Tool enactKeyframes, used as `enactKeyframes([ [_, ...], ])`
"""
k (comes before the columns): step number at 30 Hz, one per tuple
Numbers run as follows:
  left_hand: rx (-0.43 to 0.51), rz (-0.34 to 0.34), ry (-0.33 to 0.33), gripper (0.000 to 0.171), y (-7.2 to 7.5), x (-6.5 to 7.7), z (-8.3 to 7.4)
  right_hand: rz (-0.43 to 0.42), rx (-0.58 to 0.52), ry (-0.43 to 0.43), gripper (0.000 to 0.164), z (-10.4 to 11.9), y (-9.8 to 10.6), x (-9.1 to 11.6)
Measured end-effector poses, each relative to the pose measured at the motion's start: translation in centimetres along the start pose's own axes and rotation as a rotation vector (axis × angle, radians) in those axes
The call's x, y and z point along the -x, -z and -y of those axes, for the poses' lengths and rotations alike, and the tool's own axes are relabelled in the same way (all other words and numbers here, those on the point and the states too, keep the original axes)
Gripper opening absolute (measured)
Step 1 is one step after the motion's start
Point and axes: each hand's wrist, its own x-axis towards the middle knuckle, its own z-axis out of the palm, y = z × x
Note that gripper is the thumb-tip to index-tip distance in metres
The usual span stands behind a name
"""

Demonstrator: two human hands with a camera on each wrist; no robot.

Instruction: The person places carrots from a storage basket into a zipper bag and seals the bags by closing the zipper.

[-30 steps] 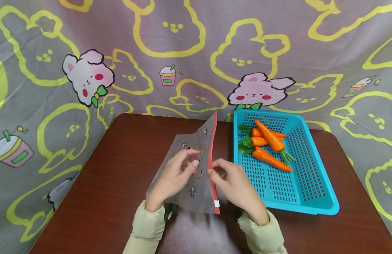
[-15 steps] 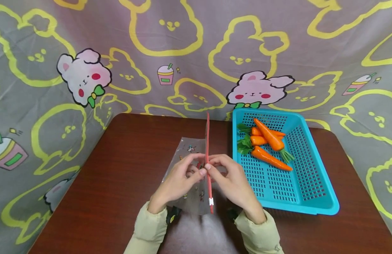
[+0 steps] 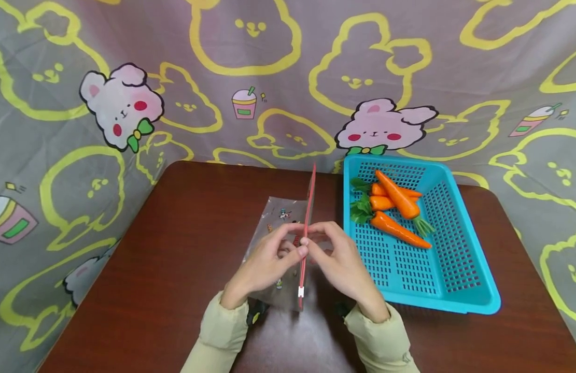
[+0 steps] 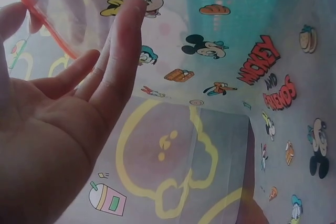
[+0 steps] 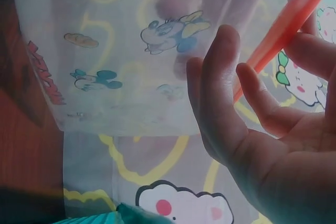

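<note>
the clear printed bag [image 3: 285, 282] is held up near the middle of the surface [image 3: 190, 248], its red strip [image 3: 308, 212] standing almost edge-on to the head camera and running away from the person. most of the film spreads off to the left of that strip; whether its lower edge touches the surface, i cannot tell. a white slider [image 3: 300, 291] sits close to the near end of the strip.

the left hand [image 3: 269, 259] pinches the strip around its middle, thumb against fingers, and the right hand [image 3: 341, 259] pinches it just beside, from the other side. in both wrist views the remaining fingers stay off the strip, loosely bent. meeting at the middle probably gives an even hold, since film this limp would likely fold if taken by one end. whether the two lips are parted is too fine to see.

to the right, near the right hand but apart from it, stands a blue basket [image 3: 437, 302], likely set aside to leave room for both arms. orange carrots [image 3: 399, 199] lie inside towards its far left, one across others. behind everything hangs a patterned cloth [image 3: 288, 93].
</note>
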Motion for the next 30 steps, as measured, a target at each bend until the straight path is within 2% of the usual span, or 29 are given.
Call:
enactKeyframes([
  [9,-0.008,0.065,-0.021,0.055,0.08,-0.10,0.06,-0.002,0.035,-0.028,0.040,-0.22,0.58,-0.29],
  [16,-0.017,0.090,0.008,0.052,0.20,-0.09,0.14,0.018,0.006,-0.067,0.044,-0.39,0.63,-0.42],
  [30,-0.010,0.107,-0.013,0.049,0.49,-0.01,-0.16,0.036,-0.023,-0.035,0.047,-0.44,0.87,-0.40],
])
